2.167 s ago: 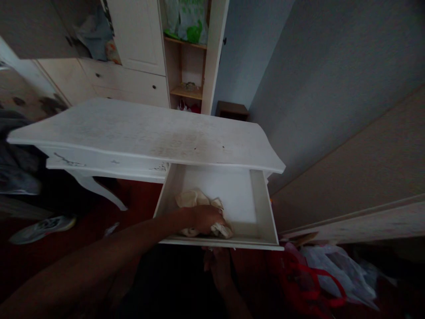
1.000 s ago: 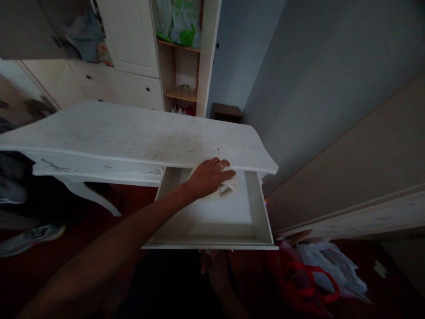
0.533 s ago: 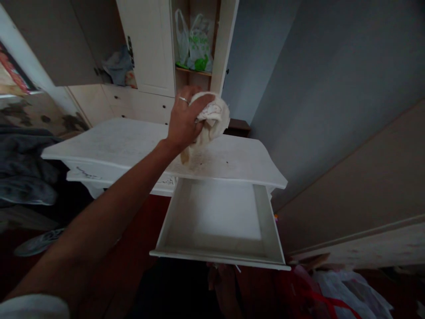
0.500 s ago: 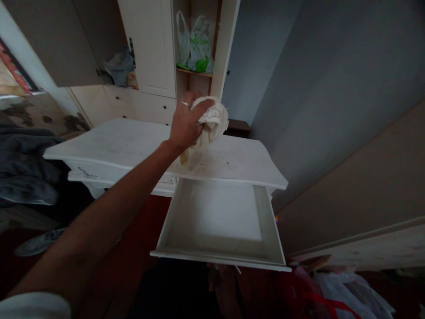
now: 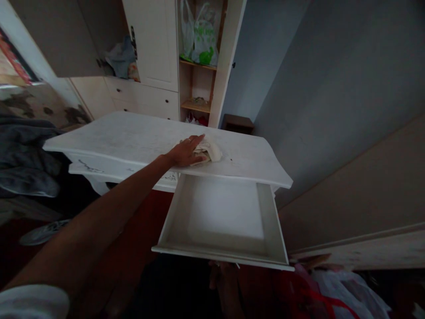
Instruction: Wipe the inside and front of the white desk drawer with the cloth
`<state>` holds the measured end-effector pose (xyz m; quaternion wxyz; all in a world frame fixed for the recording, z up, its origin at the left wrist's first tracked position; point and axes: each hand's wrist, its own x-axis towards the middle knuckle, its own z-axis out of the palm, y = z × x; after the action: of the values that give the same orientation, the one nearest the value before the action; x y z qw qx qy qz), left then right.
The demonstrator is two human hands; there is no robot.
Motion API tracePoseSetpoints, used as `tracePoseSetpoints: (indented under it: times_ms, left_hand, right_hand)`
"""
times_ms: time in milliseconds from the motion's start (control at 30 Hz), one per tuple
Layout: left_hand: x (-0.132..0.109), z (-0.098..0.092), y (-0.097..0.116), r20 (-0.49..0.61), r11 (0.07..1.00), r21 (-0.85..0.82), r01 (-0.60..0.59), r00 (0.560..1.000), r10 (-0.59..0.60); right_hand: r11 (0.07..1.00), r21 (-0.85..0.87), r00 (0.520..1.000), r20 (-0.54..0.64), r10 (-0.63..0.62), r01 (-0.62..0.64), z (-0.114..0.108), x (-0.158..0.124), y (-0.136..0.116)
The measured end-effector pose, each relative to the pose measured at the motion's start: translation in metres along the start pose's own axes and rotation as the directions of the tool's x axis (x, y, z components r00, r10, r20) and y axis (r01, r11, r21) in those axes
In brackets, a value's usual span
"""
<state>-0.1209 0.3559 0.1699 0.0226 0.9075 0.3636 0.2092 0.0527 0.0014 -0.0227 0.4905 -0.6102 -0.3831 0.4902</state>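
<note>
My left hand [image 5: 186, 152] presses a cream cloth [image 5: 214, 149] onto the top of a white dressing table [image 5: 133, 135], with its thumb and fingers over the bunched fabric. Below the tabletop, a white drawer [image 5: 229, 212] is pulled out, its inside bare. In the dark under the drawer's front edge is my right hand [image 5: 224, 279], its fingers curled up close to the drawer front. What those fingers hold, if anything, is hidden, and a thin white bit sticks out beside them.
A white wardrobe [image 5: 156, 48] stands behind, with plastic bags [image 5: 203, 40] on a shelf. Grey fabric [image 5: 28, 155] is heaped at the left, above a shoe [image 5: 43, 232]. Bags [image 5: 345, 292] lie on the floor at lower right, beside a grey wall panel [image 5: 348, 110].
My left hand has come down with the cloth, from raised above the table to pressing on its top. My right hand stays under the drawer front.
</note>
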Motion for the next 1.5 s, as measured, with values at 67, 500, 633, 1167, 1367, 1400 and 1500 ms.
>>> tracePoseSetpoints:
  times_ms: [67, 500, 633, 1167, 1367, 1400, 1500]
  left_hand:
    - [-0.003, 0.005, -0.010, -0.070, 0.996, -0.090, 0.019, 0.997, -0.025]
    - [-0.007, 0.019, -0.022, -0.168, 0.956, -0.273, 0.102, 0.974, -0.152]
    - [-0.008, 0.018, -0.021, -0.170, 0.955, -0.281, 0.099, 0.974, -0.151]
    - [-0.008, 0.017, -0.020, -0.188, 0.942, -0.321, 0.099, 0.968, -0.166]
    - [-0.008, 0.017, -0.020, -0.175, 0.935, -0.329, 0.132, 0.965, -0.198]
    - [-0.008, 0.017, -0.020, -0.173, 0.935, -0.328, 0.135, 0.964, -0.200]
    - [-0.009, 0.017, -0.020, -0.168, 0.936, -0.323, 0.141, 0.965, -0.203]
  right_hand:
    - [1.000, 0.027, 1.000, -0.011, 0.014, -0.013, 0.001, 0.000, 0.002]
    - [0.971, 0.240, 0.995, -0.101, 0.011, 0.014, 0.003, 0.008, -0.042]
    - [0.959, 0.283, 0.990, -0.141, 0.029, 0.012, 0.004, 0.023, -0.050]
    - [0.939, 0.329, 0.986, -0.159, -0.052, 0.103, 0.004, 0.117, -0.071]
    - [0.941, 0.319, 0.985, -0.161, -0.065, 0.114, 0.006, 0.143, -0.078]
    - [0.941, 0.319, 0.985, -0.158, -0.063, 0.112, 0.007, 0.147, -0.080]
    - [0.937, 0.330, 0.985, -0.163, -0.061, 0.113, 0.008, 0.159, -0.085]
